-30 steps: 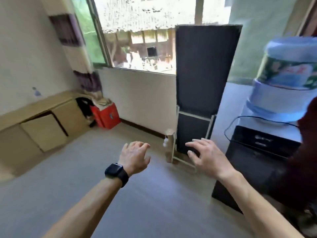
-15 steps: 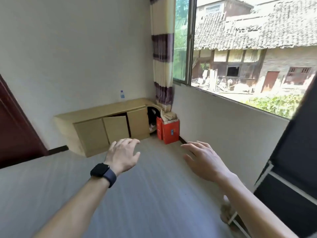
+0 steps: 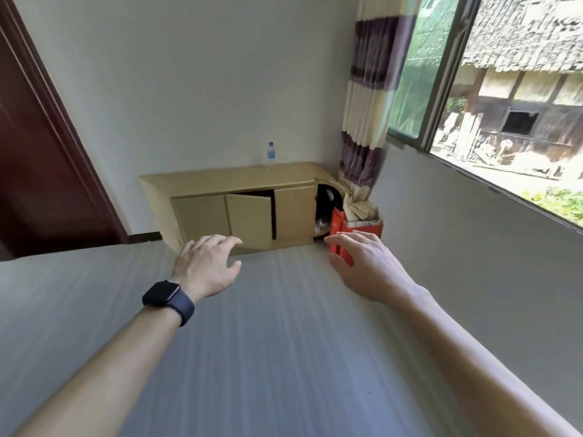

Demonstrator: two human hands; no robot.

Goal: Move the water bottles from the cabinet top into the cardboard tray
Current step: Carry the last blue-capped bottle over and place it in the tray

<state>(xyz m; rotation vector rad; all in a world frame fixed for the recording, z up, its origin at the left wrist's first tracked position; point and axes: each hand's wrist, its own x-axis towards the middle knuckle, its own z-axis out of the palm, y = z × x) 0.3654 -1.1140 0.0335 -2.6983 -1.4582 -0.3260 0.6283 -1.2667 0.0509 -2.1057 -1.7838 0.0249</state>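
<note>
One clear water bottle (image 3: pixel 271 153) with a blue label stands upright on the top of a low yellow cabinet (image 3: pixel 220 181) against the far wall. My left hand (image 3: pixel 205 263), with a dark watch on its wrist, is held out over the floor with relaxed fingers and holds nothing. My right hand (image 3: pixel 362 263) is stretched forward too, fingers loosely spread, empty. Both hands are well short of the cabinet. No cardboard tray is in view.
The cabinet's middle door (image 3: pixel 249 220) hangs ajar. A red box (image 3: pixel 356 230) sits on the floor at the cabinet's right end, under a striped curtain (image 3: pixel 369 105). A dark red door (image 3: pixel 41 152) is on the left, a large window (image 3: pixel 511 99) on the right. Grey floor (image 3: pixel 284 342) lies between.
The view has swung left from the water dispenser and black panel to the cabinet corner, and the cabinet has come nearer. Both hands stay raised and empty.
</note>
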